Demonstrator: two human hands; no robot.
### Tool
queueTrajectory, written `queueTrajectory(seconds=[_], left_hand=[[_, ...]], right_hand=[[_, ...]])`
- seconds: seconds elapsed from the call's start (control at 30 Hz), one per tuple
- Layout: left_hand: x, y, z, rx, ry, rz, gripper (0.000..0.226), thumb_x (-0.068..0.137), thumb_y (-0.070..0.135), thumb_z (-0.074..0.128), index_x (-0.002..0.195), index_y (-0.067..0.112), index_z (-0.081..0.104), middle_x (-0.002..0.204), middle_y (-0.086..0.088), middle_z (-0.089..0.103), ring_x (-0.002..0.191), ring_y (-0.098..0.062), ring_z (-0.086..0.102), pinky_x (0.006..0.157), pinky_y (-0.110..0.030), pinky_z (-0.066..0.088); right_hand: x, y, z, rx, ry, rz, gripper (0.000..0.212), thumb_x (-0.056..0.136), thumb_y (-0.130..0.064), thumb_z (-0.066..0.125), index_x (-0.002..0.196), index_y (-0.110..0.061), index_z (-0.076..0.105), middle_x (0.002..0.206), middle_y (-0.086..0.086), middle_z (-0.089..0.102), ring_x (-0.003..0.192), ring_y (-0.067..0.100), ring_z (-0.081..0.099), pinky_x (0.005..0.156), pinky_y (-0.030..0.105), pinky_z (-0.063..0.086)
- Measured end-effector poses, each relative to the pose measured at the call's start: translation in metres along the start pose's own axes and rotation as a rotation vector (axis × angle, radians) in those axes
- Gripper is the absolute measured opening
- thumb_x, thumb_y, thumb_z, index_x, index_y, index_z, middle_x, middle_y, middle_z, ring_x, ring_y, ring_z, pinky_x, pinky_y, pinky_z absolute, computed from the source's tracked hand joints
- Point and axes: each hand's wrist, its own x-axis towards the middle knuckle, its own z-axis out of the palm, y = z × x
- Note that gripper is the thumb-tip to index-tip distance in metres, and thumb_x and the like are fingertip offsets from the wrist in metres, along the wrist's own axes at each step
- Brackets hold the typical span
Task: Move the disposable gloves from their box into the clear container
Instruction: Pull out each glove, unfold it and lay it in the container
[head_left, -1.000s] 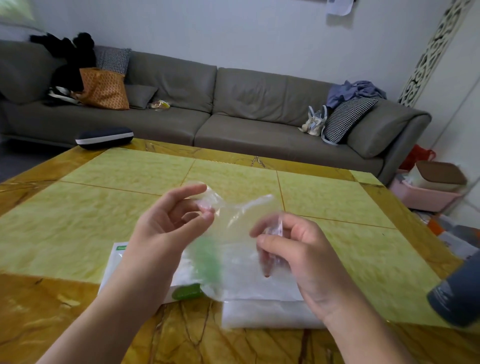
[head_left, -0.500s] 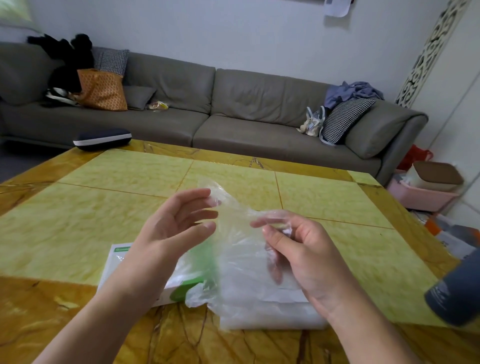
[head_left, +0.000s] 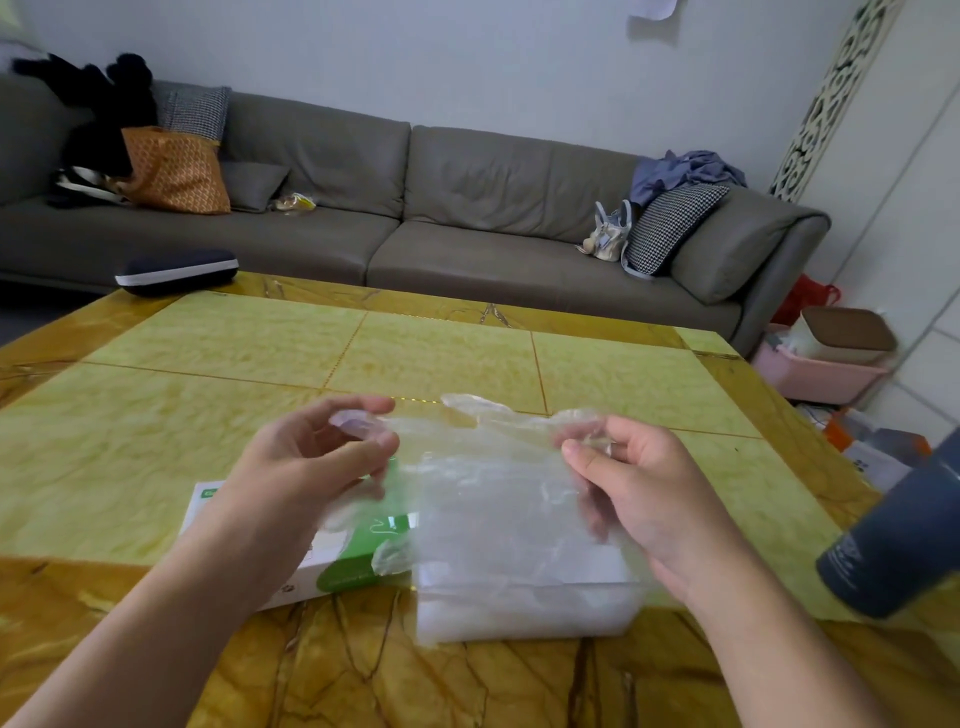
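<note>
Two hands are up in front of me over the table (head_left: 156, 467), stretching one clear disposable glove (head_left: 483, 467) between them. My left hand (head_left: 306, 467) pinches one edge of the glove between thumb and curled fingers; my right hand (head_left: 639, 483) pinches the other edge the same way, fingers bent round the film. The glove hangs down over the clear container (head_left: 524, 608), which sits on the table just beside the white and green glove box (head_left: 343, 571), the two touching or nearly so. I can see a small green mark on the box's far corner and faint white print on its green panel, but none of it is legible to me. A dark grey bottle (head_left: 893, 545) at the right edge carries small white lettering, also too blurred to read.
</note>
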Motion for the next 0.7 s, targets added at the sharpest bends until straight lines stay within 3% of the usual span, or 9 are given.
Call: queueTrajectory(seconds=[0.1,0.2,0.3,0.4,0.53,0.7], left_hand=[[0.004,-0.003,0.003,0.085,0.164,0.037,0.032,0.084,0.01,0.078,0.114,0.02,0.073,0.095,-0.006,0.073,0.081,-0.018,0.068,0.076,-0.036,0.056],[-0.003,-0.002,0.015,0.502,0.271,0.296,0.03,0.09,0.015,0.075,0.112,0.033,0.066,0.1,0.006,0.068,0.09,-0.011,0.064,0.075,-0.03,0.053],[-0.012,-0.001,0.044,0.858,0.032,0.581,0.021,0.092,0.023,0.066,0.105,0.039,0.066,0.101,0.021,0.063,0.099,-0.002,0.059,0.08,-0.018,0.048],[-0.007,-0.02,0.076,1.121,-0.261,0.406,0.021,0.101,0.027,0.053,0.109,0.041,0.068,0.107,0.024,0.061,0.099,-0.001,0.061,0.081,-0.014,0.048],[0.007,-0.045,0.09,1.29,-0.393,0.047,0.03,0.101,0.023,0.042,0.115,0.035,0.066,0.11,0.015,0.065,0.094,-0.01,0.066,0.087,-0.033,0.058],[0.025,-0.04,0.095,1.395,-0.531,-0.078,0.027,0.102,0.031,0.049,0.123,0.033,0.067,0.121,0.011,0.068,0.108,-0.015,0.065,0.096,-0.034,0.055]], right_hand=[[0.004,0.006,-0.009,-0.097,0.042,0.065,0.007,0.102,-0.008,0.063,0.101,-0.005,0.069,0.063,0.01,0.061,0.046,0.023,0.052,0.042,0.028,0.038],[0.005,0.012,-0.015,-0.221,0.032,0.127,0.014,0.101,-0.012,0.061,0.092,-0.002,0.067,0.06,0.01,0.063,0.044,0.022,0.052,0.041,0.024,0.034],[0.005,0.013,-0.016,-0.343,0.017,0.165,0.014,0.098,-0.015,0.062,0.089,-0.005,0.065,0.059,0.012,0.065,0.038,0.018,0.048,0.04,0.021,0.031],[0.003,0.013,-0.014,-0.489,-0.001,0.158,0.011,0.096,-0.018,0.063,0.091,-0.009,0.065,0.06,0.008,0.069,0.036,0.016,0.05,0.039,0.019,0.033],[0.002,0.014,-0.011,-0.651,0.032,0.145,0.013,0.099,-0.025,0.067,0.092,-0.014,0.067,0.074,0.0,0.075,0.039,0.011,0.062,0.041,0.023,0.044],[0.004,0.019,-0.007,-0.819,0.062,0.09,0.021,0.098,-0.011,0.061,0.078,-0.006,0.068,0.073,0.002,0.072,0.041,0.017,0.067,0.053,0.038,0.062]])
